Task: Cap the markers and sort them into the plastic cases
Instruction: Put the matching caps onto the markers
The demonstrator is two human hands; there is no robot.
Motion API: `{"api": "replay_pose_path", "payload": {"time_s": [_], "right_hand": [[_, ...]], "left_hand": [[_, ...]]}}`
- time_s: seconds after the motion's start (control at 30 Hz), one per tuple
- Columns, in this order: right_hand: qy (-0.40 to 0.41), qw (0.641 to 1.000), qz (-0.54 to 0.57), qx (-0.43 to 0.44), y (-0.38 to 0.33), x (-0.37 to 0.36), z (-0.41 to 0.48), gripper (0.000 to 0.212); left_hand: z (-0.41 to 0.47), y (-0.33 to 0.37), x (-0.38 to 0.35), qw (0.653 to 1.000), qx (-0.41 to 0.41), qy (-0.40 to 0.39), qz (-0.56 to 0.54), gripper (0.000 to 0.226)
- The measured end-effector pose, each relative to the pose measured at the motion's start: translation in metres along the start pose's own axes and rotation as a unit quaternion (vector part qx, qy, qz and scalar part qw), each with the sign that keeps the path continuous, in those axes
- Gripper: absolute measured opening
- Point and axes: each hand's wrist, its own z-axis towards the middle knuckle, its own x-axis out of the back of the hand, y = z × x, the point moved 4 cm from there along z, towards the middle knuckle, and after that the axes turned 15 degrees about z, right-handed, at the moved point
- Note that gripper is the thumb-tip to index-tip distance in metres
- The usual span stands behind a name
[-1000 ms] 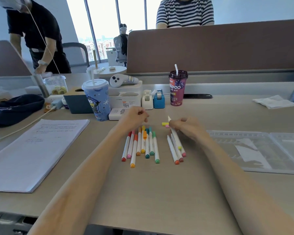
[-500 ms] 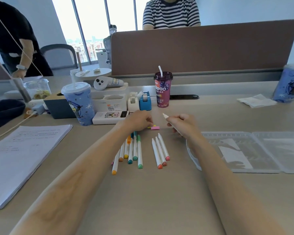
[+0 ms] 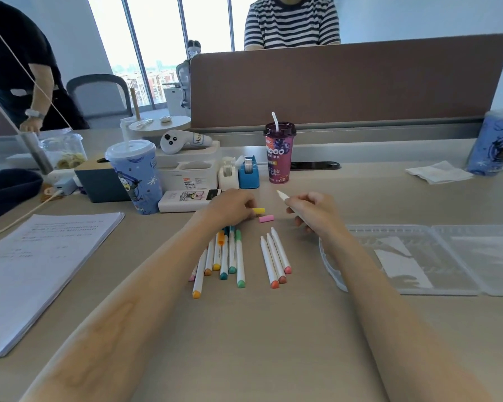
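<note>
The right hand (image 3: 314, 211) holds a white marker (image 3: 282, 196) with no cap. The left hand (image 3: 230, 208) has curled fingers on a yellow cap (image 3: 259, 210); I cannot tell if it grips it. A pink cap (image 3: 267, 218) lies just beside. The other markers (image 3: 240, 262) lie on the desk (image 3: 273, 329) between the arms, near the clear plastic case (image 3: 453, 250).

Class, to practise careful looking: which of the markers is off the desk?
The white marker gripped in the right hand, tip pointing away; the other markers all lie flat on the desk in two groups.
</note>
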Motion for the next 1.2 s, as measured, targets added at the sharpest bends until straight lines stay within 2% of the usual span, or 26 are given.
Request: {"api": "replay_pose_path", "payload": {"time_s": [0.17,0.3,0.57,0.73,0.9,1.2], "right_hand": [[-0.054,0.997,0.000,0.046,-0.007,-0.005,-0.003,0.004],[-0.117,0.989,-0.008,0.093,-0.014,-0.014,-0.012,0.004],[-0.195,0.963,-0.110,0.147,-0.020,-0.032,-0.022,0.007],[-0.199,0.946,-0.189,0.174,-0.024,-0.036,-0.027,0.009],[-0.174,0.949,-0.178,0.193,-0.026,-0.036,-0.028,0.005],[-0.193,0.942,-0.199,0.189,-0.022,-0.043,-0.031,0.011]], "left_hand": [[-0.033,-0.014,0.011,0.975,0.028,0.094,-0.197,0.012],[-0.068,-0.021,0.011,0.945,0.031,0.123,-0.301,0.013],[-0.094,-0.034,0.006,0.930,0.046,0.130,-0.340,0.012],[-0.095,-0.034,0.009,0.932,0.045,0.124,-0.337,0.011],[-0.095,-0.034,0.008,0.891,0.076,0.114,-0.433,0.006],[-0.100,-0.045,0.020,0.872,0.082,0.116,-0.468,0.007]]}}
